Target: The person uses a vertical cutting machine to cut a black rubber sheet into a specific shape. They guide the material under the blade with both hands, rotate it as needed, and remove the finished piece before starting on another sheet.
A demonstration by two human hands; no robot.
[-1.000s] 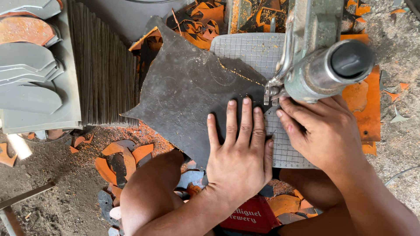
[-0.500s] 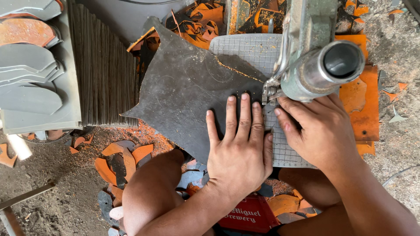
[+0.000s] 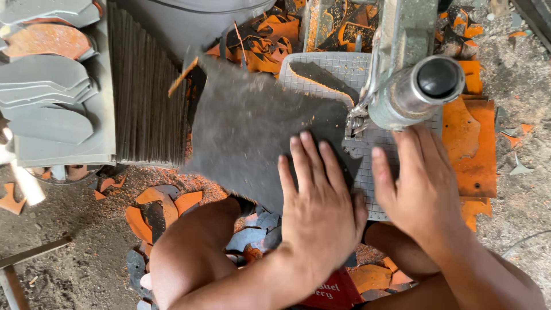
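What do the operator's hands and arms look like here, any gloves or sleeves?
Both bare. Left hand and right hand have no gloves, rings or watch visible. Forearms are uncovered to the frame edge, no sleeves showing. Nails are short. No cables, straps or markings on either arm.

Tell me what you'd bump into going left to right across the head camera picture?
Stack of grey sole-shaped cutouts → ribbed dark block of stacked sheets → dark grey sheet → left hand pressing it → right hand on the grid table → orange sheet.
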